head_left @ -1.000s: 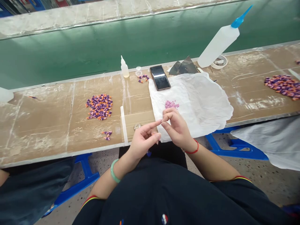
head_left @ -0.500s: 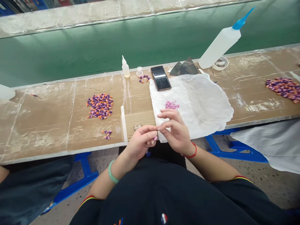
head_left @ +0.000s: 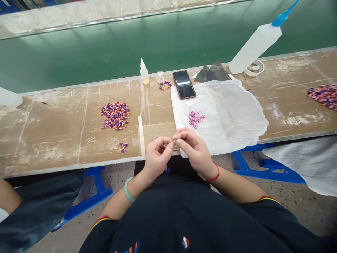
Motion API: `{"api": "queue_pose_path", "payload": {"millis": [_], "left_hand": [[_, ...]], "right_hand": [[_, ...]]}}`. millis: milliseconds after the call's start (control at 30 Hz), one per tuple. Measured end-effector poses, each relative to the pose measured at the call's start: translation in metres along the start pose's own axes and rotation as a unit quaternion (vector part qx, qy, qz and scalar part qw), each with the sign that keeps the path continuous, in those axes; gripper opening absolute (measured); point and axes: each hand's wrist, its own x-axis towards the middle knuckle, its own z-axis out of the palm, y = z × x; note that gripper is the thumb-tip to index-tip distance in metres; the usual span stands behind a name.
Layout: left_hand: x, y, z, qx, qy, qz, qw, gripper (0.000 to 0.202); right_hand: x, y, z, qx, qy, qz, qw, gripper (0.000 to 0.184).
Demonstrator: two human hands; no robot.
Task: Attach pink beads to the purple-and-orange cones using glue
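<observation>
- My left hand (head_left: pixel 157 158) and right hand (head_left: pixel 195 151) are curled inward, fingertips close together; I cannot tell what they grip.
- A tiny piece (head_left: pixel 173 141) shows between those fingertips, too small for me to judge its long axis or which way it points.
- Pink beads (head_left: pixel 195 118) lie on white tissue (head_left: pixel 231 116), far of my right hand.
- Purple-and-orange pieces (head_left: pixel 114 115) are heaped well left.

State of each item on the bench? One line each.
left hand: raised, fingertips meeting the right hand's
right hand: raised, pinching; anything held too small to tell
phone: face up, screen dark
squeeze bottle: tilted, blue nozzle on
small bottle: upright
white sheet: spread flat
pink beads: piled on sheet
</observation>
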Motion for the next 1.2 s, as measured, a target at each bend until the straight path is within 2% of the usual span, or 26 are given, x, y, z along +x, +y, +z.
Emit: {"api": "queue_pose_path", "payload": {"millis": [133,267,367,467,600,667,767,867,1000,1100,1167,1200], "left_hand": [[0.001,0.009,-0.005,0.005,-0.029,-0.042,0.999,0.023],[0.001,0.015,-0.008,0.024,-0.072,-0.063,0.995,0.023],[0.001,0.015,-0.010,0.050,-0.083,-0.071,0.993,0.021],[0.002,0.015,-0.012,0.040,-0.104,-0.097,0.989,0.025],[0.005,0.015,-0.016,-0.076,-0.154,-0.169,0.971,0.039],[0.006,0.015,-0.016,-0.118,-0.158,-0.202,0.959,0.045],[0.007,0.015,-0.015,-0.146,-0.157,-0.229,0.950,0.050],[0.007,0.016,-0.013,-0.156,-0.161,-0.237,0.945,0.051],[0.007,0.017,-0.013,-0.158,-0.158,-0.242,0.944,0.049],[0.006,0.015,-0.013,-0.153,-0.157,-0.246,0.944,0.049],[0.005,0.015,-0.013,-0.133,-0.145,-0.225,0.954,0.047],[0.004,0.015,-0.013,-0.113,-0.131,-0.201,0.964,0.044]], "right_hand": [[0.014,-0.013,-0.021,-0.151,-0.090,-0.092,0.980,0.009],[0.022,-0.022,-0.030,-0.217,-0.186,-0.098,0.953,0.012],[0.024,-0.024,-0.032,-0.243,-0.222,-0.109,0.938,0.013],[0.026,-0.025,-0.033,-0.248,-0.236,-0.125,0.931,0.014],[0.028,-0.024,-0.036,-0.203,-0.257,-0.134,0.935,0.015],[0.029,-0.023,-0.036,-0.217,-0.255,-0.174,0.926,0.015],[0.029,-0.020,-0.036,-0.291,-0.237,-0.282,0.883,0.017],[0.029,-0.019,-0.035,-0.332,-0.217,-0.357,0.845,0.019],[0.028,-0.016,-0.035,-0.315,-0.213,-0.344,0.858,0.017],[0.027,-0.014,-0.035,-0.330,-0.215,-0.366,0.843,0.018],[0.025,-0.014,-0.035,-0.329,-0.215,-0.379,0.838,0.017],[0.024,-0.014,-0.035,-0.315,-0.212,-0.366,0.850,0.017]]}}
